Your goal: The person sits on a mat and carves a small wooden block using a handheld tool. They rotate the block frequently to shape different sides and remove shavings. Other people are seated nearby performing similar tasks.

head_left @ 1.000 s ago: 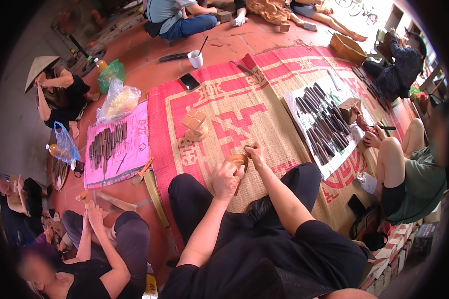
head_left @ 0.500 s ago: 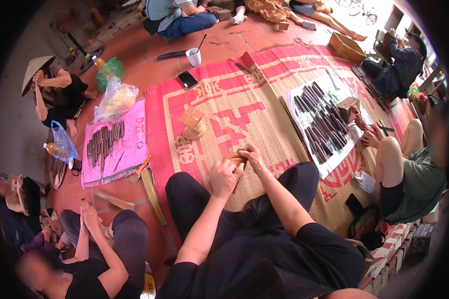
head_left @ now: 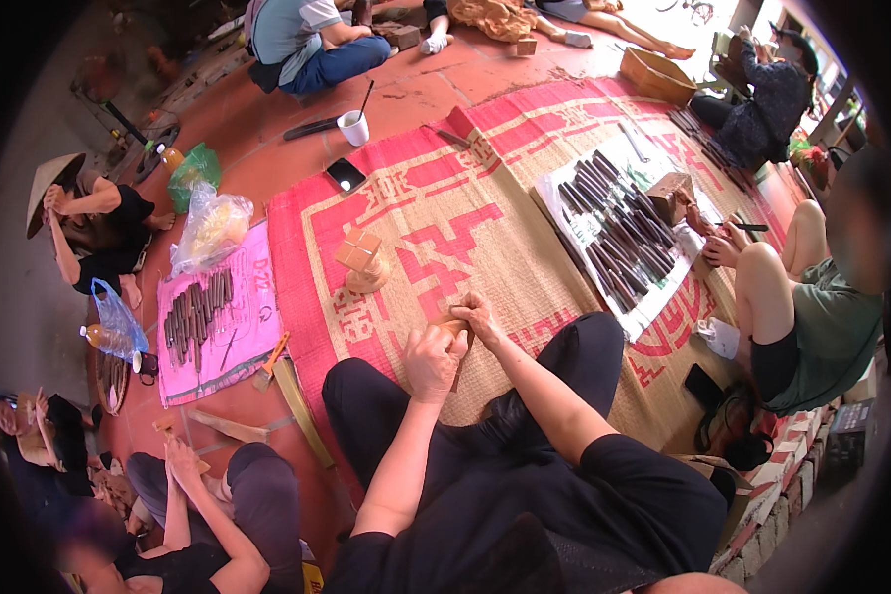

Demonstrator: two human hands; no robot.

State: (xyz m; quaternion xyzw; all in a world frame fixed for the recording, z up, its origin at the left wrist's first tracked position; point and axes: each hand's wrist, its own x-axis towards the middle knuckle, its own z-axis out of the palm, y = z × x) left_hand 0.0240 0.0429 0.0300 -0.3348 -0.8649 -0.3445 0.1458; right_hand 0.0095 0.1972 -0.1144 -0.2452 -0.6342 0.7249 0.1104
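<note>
Both of my hands meet above my crossed legs, over the near part of the mat. My left hand is closed around a small orange-brown wooden piece, most of it hidden by the fingers. Against its far right side, my right hand is closed with the fingertips pinched; what they hold is too small to make out. A narrow brown strip shows below the hands. Ahead of them on the mat, a square wooden block rests on a round, pale brown object.
Dark-handled tools lie on a white sheet to the right; more lie on a pink sheet at left. A phone and white cup stand ahead. Co-workers sit on both sides, one close right.
My right hand has moved slightly left and closer to my left hand, covering more of the wooden piece. The whole view has shifted a little.
</note>
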